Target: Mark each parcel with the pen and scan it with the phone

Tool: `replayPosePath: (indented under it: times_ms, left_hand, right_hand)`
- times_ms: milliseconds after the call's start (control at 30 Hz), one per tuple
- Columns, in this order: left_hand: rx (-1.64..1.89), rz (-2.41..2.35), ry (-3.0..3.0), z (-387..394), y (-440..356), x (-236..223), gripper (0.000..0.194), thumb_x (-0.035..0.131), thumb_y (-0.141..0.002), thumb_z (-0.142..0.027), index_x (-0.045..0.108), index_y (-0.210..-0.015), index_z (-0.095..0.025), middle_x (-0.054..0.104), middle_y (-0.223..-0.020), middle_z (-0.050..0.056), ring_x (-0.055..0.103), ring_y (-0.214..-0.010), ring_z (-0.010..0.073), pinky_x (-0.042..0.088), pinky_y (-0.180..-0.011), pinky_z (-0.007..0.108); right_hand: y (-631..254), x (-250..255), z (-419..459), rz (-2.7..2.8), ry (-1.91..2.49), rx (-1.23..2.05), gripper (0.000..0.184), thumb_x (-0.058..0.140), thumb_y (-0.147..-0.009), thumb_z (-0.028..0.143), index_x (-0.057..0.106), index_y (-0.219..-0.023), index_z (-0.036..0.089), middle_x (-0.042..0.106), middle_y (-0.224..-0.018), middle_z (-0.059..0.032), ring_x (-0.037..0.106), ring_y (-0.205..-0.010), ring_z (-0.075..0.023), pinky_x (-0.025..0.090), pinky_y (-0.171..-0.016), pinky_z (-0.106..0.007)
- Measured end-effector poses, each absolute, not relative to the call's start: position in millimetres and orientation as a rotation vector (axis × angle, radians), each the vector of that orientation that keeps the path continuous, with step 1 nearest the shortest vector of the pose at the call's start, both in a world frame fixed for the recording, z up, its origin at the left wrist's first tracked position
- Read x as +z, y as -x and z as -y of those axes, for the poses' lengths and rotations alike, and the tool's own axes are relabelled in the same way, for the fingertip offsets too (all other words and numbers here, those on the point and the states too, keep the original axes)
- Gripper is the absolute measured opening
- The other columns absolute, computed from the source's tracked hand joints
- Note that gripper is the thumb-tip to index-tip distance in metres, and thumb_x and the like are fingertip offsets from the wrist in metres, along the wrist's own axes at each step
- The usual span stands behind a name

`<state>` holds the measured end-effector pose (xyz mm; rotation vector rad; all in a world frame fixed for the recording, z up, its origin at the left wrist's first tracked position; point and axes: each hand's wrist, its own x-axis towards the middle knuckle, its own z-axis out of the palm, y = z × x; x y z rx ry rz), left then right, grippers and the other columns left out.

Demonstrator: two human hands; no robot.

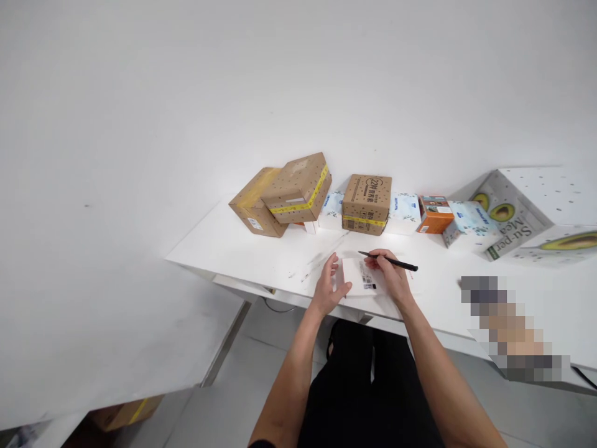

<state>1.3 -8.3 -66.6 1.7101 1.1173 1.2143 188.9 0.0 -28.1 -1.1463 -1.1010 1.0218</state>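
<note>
**Two bare hands at a white printed item, with a pen in the right**

The right hand [394, 275] is closed around a black pen [405, 265], its thumb and fingers bent about the shaft. The pen lies nearly level, its tip pointing to the left near the far edge of a white flat item [354, 278]. This item, which bears dark printed blocks, lies on the white table [209, 252] near its front edge, between the two hands. The left hand [329, 287] is empty and loosely open at the item's left edge, fingers curved upward and thumb extended over the near corner; whether the thumb actually touches the surface cannot be told from this angle.

Behind the hands, a row of packages stands along the wall [280, 81]. From left to right: a brown carton [249, 202] with yellow tape; a second taped carton [293, 193], tilted against the first; a white box [332, 218]; an upright brown carton [366, 199] with dark lettering; another white box [405, 214]; an orange box [437, 223]; a pale blue-patterned box [473, 227]; and a large carton [545, 211] printed with avocados.
</note>
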Motion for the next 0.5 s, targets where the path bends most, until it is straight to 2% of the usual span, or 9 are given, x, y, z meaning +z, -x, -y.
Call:
replayPosePath:
  times_ms: [100, 200, 500]
  left_hand:
    - [1.081, -1.109, -1.83, 7.3, 0.2, -61.1, 0.098, 0.08, -0.064, -0.041, 0.03, -0.147, -0.024, 0.042, -0.145, 0.017, 0.042, -0.131, 0.036, 0.036, -0.105, 0.052]
    - [1.049, -1.091, -1.846, 7.5, -1.1, -57.2, 0.105, 0.085, -0.055, -0.041, 0.034, -0.145, -0.025, 0.04, -0.147, 0.016, 0.037, -0.134, 0.0394, 0.03, -0.108, 0.055]
    - [0.932, -1.162, -1.849, 7.4, -5.1, -54.2, 0.109, 0.084, -0.057, -0.042, 0.027, -0.148, -0.026, 0.033, -0.152, 0.014, 0.032, -0.137, 0.0397, 0.025, -0.11, 0.056]
  right_hand:
    - [-188.5, -31.8, 2.6, 1.217, 1.191, 0.997, 0.018, 0.061, -0.078, 0.037, 0.056, -0.087, 0.022, 0.062, -0.072, 0.0004, 0.06, -0.068, -0.0157, 0.05, -0.064, -0.03]
    - [-186.9, -33.9, 6.5, 1.301, 1.242, 0.97, 0.019, 0.061, -0.079, 0.038, 0.051, -0.079, 0.022, 0.057, -0.065, 0.003, 0.056, -0.059, -0.0131, 0.045, -0.055, -0.026]
    - [-177.6, -31.9, 6.5, 1.479, 1.319, 0.944, 0.023, 0.052, -0.086, 0.041, 0.056, -0.08, 0.02, 0.058, -0.063, 0.0004, 0.051, -0.054, -0.0123, 0.041, -0.05, -0.024]
